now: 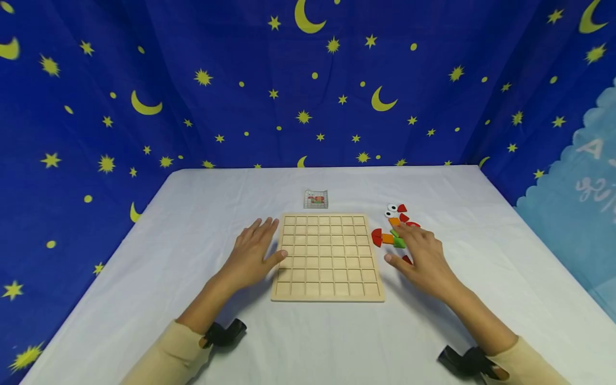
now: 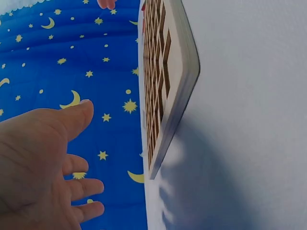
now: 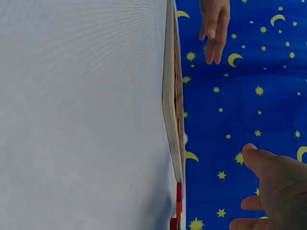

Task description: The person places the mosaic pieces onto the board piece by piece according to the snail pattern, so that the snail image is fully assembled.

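Observation:
A wooden grid board (image 1: 325, 251) with square cells lies flat on the table. Over its left edge is my left hand (image 1: 252, 256), fingers spread and straight, holding nothing. My right hand (image 1: 425, 262) hovers by the board's right side with fingers extended, partly hiding a group of small coloured pieces. Among them are a red rounded piece (image 1: 377, 237), an orange square (image 1: 387, 239), a green piece (image 1: 399, 243) and two white eye pieces (image 1: 392, 207). In the left wrist view the left hand (image 2: 43, 167) has its palm raised above the table; the right wrist view shows the right hand (image 3: 283, 191) likewise.
A small picture card (image 1: 315, 199) with a coloured figure on a grid lies behind the board. White cloth covers the table (image 1: 216, 198). A blue curtain (image 1: 250, 112) with yellow moons and stars hangs behind and at the sides. Black wrist cameras (image 1: 226, 332) sit at both cuffs.

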The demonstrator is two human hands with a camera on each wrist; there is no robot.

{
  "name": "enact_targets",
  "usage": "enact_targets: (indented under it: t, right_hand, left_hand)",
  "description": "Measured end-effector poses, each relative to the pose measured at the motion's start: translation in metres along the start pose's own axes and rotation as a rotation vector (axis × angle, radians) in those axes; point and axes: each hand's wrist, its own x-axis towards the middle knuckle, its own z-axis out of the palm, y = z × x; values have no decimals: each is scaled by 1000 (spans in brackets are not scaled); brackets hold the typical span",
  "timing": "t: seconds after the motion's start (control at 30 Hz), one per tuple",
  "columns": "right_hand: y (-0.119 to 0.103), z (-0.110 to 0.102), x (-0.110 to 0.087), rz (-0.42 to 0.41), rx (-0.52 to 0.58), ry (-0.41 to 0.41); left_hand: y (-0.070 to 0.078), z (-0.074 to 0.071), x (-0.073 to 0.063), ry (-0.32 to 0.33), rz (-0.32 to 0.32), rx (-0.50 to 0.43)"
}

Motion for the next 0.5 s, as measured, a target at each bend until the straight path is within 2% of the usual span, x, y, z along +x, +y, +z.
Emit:
enact_targets:
  t: [0.5]
  right_hand:
    - [17,-7,-4,88,42,5]
  left_hand:
    - [-14,-2,7,-33,-1,-84]
